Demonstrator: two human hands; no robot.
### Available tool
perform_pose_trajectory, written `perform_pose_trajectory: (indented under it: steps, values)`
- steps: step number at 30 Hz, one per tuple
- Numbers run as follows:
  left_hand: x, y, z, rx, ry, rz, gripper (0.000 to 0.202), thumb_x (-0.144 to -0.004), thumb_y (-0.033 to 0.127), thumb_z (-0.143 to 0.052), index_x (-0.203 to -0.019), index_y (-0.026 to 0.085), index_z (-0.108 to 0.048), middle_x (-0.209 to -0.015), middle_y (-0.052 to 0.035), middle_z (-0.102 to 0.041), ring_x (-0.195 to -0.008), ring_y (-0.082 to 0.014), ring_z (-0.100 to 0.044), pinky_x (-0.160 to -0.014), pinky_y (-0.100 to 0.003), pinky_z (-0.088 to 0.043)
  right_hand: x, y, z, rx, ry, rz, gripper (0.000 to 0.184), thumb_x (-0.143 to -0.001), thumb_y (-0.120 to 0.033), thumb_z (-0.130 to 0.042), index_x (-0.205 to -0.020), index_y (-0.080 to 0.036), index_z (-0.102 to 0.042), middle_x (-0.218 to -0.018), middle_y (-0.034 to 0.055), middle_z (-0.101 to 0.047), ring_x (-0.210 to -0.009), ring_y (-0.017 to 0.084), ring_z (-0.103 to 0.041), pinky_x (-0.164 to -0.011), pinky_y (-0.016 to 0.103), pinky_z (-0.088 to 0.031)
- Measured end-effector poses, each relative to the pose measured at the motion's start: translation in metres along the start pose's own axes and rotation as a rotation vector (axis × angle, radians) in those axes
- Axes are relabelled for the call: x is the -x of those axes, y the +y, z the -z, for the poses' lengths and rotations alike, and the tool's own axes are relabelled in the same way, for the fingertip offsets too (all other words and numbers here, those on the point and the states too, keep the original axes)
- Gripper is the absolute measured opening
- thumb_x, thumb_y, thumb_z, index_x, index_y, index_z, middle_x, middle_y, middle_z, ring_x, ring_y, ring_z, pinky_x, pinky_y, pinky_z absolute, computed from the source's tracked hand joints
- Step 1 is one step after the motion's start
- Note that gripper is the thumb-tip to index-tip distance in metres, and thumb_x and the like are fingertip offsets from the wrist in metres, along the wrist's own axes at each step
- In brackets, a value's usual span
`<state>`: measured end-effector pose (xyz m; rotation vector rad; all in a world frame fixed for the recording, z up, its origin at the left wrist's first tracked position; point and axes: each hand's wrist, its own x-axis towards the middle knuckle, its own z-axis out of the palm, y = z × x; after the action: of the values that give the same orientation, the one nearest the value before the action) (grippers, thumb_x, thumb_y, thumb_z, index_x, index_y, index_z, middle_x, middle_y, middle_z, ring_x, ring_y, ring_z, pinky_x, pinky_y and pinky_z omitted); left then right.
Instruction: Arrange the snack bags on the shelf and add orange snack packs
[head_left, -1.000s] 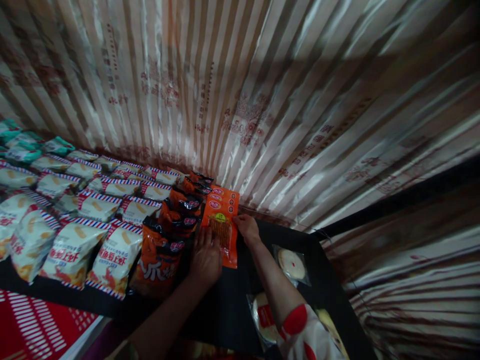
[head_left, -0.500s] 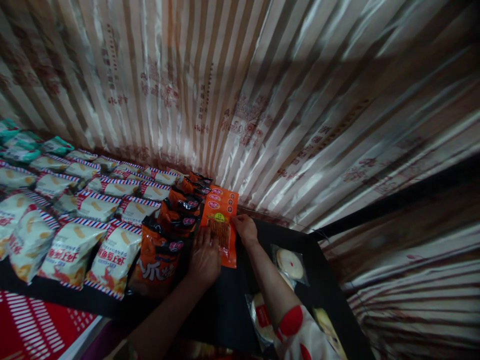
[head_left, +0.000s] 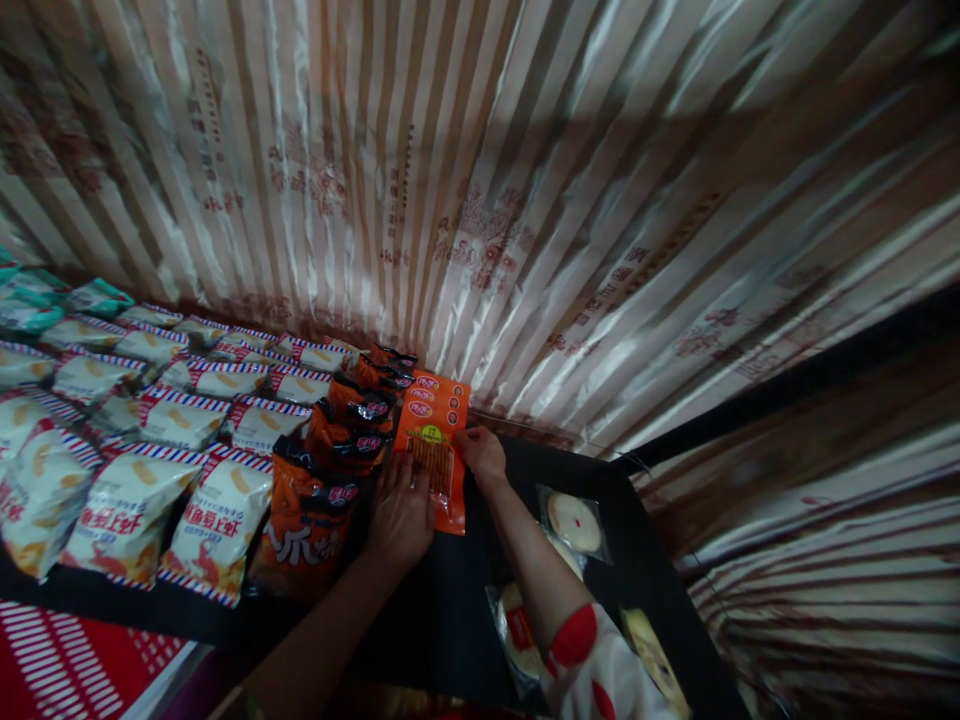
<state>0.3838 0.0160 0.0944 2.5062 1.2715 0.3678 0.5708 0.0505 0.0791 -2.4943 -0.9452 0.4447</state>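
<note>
A flat orange snack packet (head_left: 431,408) with a clear window showing brown sticks lies on the black shelf, beside a row of puffed orange-and-black snack bags (head_left: 307,525). My left hand (head_left: 403,512) rests on the packet's lower left part, fingers stretched out flat. At its right edge, my right hand (head_left: 484,457) pinches the packet between thumb and fingers. The puffed bags stand just left of my left hand.
White snack bags (head_left: 217,525) with striped edges fill the left in rows, green bags (head_left: 97,298) behind them. Round wrapped flat cakes (head_left: 576,520) lie to the right on the black shelf (head_left: 630,560). A pleated printed curtain (head_left: 480,240) hangs behind; a dark bar (head_left: 750,395) slants at right.
The whole view has shifted slightly, so things sit a little further left. Both hands keep their places on the orange packet, which shows no clear movement on the shelf.
</note>
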Motion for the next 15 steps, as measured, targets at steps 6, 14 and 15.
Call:
perform_pose_trajectory:
  steps: [6,14,15]
  values:
    - [0.0009,-0.0001,-0.0026,-0.015,0.009,0.005,0.038,-0.086,0.021,-0.047,-0.120,0.009,-0.058,-0.139,-0.0185,-0.045,-0.132,-0.0323,-0.037,-0.109,-0.044,-0.030,0.0000,-0.0001,-0.0021,-0.007,0.017,0.002,0.027,-0.081,-0.041,-0.054,-0.089,-0.020,-0.068,-0.088,0.0041,-0.072,-0.081,0.018,-0.066,-0.063,0.024,-0.042]
    - [0.0006,-0.0013,-0.0058,0.000,0.032,-0.010,0.037,-0.085,0.022,-0.048,-0.118,0.009,-0.060,-0.141,-0.0172,-0.044,-0.134,-0.0336,-0.035,-0.109,-0.045,-0.029,0.0056,-0.0019,-0.0005,-0.033,0.043,0.020,0.025,-0.081,-0.039,-0.054,-0.088,-0.020,-0.068,-0.084,0.0035,-0.071,-0.078,0.017,-0.065,-0.062,0.024,-0.042]
    - [0.0004,-0.0014,-0.0055,0.004,0.032,-0.015,0.037,-0.086,0.022,-0.048,-0.117,0.009,-0.060,-0.141,-0.0170,-0.045,-0.134,-0.0339,-0.034,-0.110,-0.045,-0.029,0.0063,-0.0023,-0.0005,-0.035,0.048,0.023,0.024,-0.081,-0.039,-0.054,-0.088,-0.020,-0.068,-0.084,0.0035,-0.071,-0.078,0.017,-0.065,-0.063,0.024,-0.042]
